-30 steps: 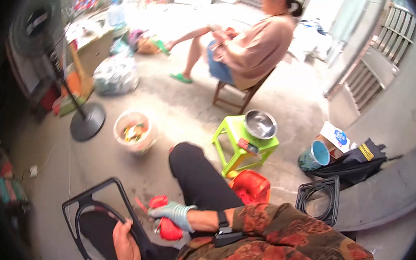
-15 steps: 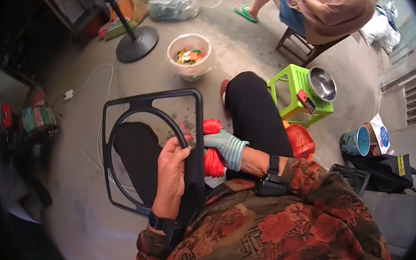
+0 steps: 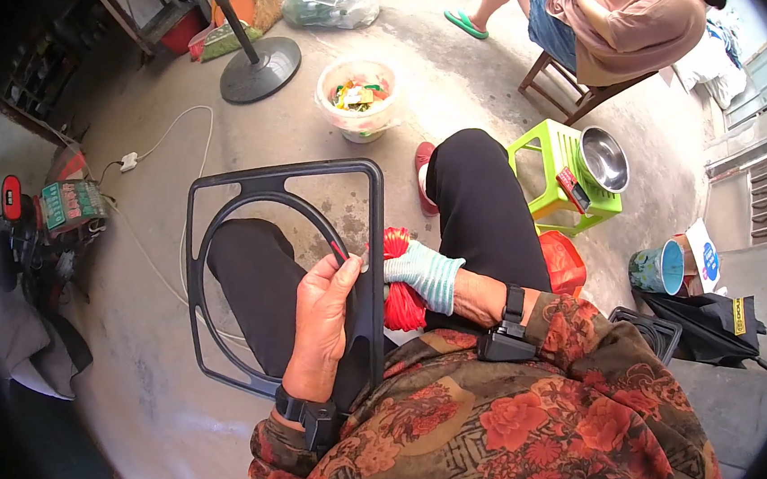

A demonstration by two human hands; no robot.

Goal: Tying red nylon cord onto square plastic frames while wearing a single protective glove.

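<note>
A black square frame (image 3: 374,230) with a round ring inside it stands tilted over my lap. My bare left hand (image 3: 322,311) pinches the ring's right side between thumb and fingers. A short bit of red plastic twine (image 3: 338,252) lies against the ring right at those fingertips. On the frame's other side, my right hand (image 3: 427,275), in a pale striped knit glove, is closed around a bundle of red plastic twine (image 3: 405,308). The bundle bulges out above and below the glove. The right fingertips are partly hidden behind the frame's edge.
Ahead stand a plastic bucket (image 3: 323,91) with scraps and a fan base (image 3: 262,70). A green stool (image 3: 546,176) bears a metal bowl (image 3: 604,160). Someone sits on a wooden chair (image 3: 593,96). More black frames (image 3: 664,338) lie at right. A white cable (image 3: 201,149) crosses the floor.
The red twine end stuck up loose beside the ring before; now it lies against the ring by my left thumb. The frame and both hands are nearly where they were.
</note>
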